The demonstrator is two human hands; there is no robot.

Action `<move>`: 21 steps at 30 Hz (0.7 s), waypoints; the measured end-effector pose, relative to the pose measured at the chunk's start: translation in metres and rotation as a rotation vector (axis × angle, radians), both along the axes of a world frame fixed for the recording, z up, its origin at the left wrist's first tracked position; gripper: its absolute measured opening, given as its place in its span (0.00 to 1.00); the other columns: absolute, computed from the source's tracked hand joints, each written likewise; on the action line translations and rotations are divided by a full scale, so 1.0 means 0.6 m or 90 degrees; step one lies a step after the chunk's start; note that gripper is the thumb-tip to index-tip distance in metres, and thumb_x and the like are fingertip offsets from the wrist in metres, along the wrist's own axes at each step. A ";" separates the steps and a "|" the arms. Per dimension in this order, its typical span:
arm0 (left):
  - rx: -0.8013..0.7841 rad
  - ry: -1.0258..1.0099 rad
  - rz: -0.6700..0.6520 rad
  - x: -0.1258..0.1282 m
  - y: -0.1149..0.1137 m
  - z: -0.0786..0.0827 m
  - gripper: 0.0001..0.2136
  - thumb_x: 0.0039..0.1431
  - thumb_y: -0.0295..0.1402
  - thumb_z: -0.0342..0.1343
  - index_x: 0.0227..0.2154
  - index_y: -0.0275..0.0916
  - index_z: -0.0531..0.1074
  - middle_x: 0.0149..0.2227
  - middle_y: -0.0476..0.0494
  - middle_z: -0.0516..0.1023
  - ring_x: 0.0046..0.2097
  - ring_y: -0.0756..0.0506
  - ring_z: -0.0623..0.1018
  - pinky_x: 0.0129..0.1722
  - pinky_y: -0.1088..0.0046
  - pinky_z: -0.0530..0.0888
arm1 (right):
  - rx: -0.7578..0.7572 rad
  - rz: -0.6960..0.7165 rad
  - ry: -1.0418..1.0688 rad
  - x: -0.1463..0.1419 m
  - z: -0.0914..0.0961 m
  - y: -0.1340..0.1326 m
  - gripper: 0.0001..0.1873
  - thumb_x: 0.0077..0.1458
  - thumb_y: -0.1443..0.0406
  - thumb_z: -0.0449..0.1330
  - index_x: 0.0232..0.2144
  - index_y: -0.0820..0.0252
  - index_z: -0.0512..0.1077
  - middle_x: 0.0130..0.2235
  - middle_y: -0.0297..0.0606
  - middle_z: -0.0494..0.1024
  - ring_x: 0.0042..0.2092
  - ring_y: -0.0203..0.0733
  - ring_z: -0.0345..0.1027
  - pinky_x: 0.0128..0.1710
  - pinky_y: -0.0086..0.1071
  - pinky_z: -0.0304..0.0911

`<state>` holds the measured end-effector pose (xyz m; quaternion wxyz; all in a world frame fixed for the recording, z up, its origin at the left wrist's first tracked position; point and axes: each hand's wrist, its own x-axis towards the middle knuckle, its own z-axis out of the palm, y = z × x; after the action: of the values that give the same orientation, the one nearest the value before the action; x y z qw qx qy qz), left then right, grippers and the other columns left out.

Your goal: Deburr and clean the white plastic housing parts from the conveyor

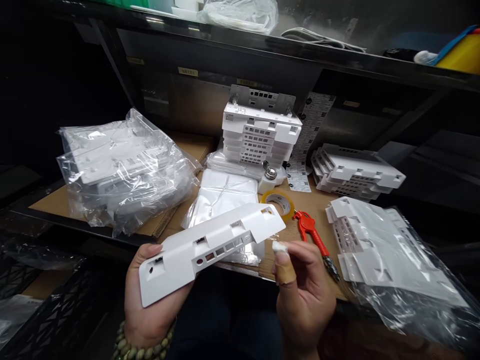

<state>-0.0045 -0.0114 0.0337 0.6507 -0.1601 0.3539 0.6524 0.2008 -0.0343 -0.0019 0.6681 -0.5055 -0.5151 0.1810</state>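
Observation:
My left hand (153,305) grips a white plastic housing (221,230) by its left end, holding it tilted above the table's front edge. The housing has a row of square cutouts and a round hole along its lower side. To its right, my right hand (305,290) pinches a small white wad (279,246) between thumb and fingertips, apart from the housing. The wad looks like cloth or cotton. A bandage-like wrap covers the right thumb. Behind the housing lie flat clear plastic bags (228,192), partly hidden by it.
Bagged white parts (123,160) sit at left; a tall stack of housings (260,135) stands at the back. A pump bottle (267,180), tape roll (278,204) and red air gun (311,232) lie centrally. More housings (360,172) and a bagged pile (390,250) occupy the right. A shelf (225,42) overhangs.

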 end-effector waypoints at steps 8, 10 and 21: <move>-0.005 0.039 -0.007 0.010 -0.007 0.016 0.29 0.50 0.24 0.48 0.58 0.31 0.70 0.36 0.33 0.87 0.39 0.30 0.86 0.43 0.42 0.82 | -0.020 0.168 0.032 -0.034 -0.012 -0.008 0.09 0.67 0.67 0.59 0.49 0.53 0.71 0.52 0.45 0.80 0.44 0.45 0.79 0.32 0.33 0.71; 0.000 0.030 -0.001 0.017 -0.008 0.021 0.28 0.51 0.24 0.49 0.58 0.31 0.71 0.37 0.33 0.87 0.37 0.32 0.86 0.46 0.42 0.82 | -0.041 0.213 0.044 -0.046 -0.013 -0.010 0.08 0.69 0.65 0.56 0.50 0.53 0.69 0.58 0.48 0.78 0.38 0.42 0.80 0.28 0.32 0.69; 0.047 0.007 0.051 0.021 -0.008 0.026 0.21 0.61 0.29 0.49 0.54 0.34 0.77 0.32 0.40 0.87 0.31 0.39 0.86 0.36 0.61 0.85 | 0.020 0.253 0.212 -0.058 0.001 -0.032 0.05 0.70 0.63 0.55 0.47 0.51 0.69 0.38 0.35 0.85 0.25 0.36 0.75 0.25 0.30 0.71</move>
<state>0.0083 -0.0164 0.0495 0.6275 -0.1466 0.3268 0.6914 0.1661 -0.0537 -0.0013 0.7026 -0.3472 -0.4899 0.3818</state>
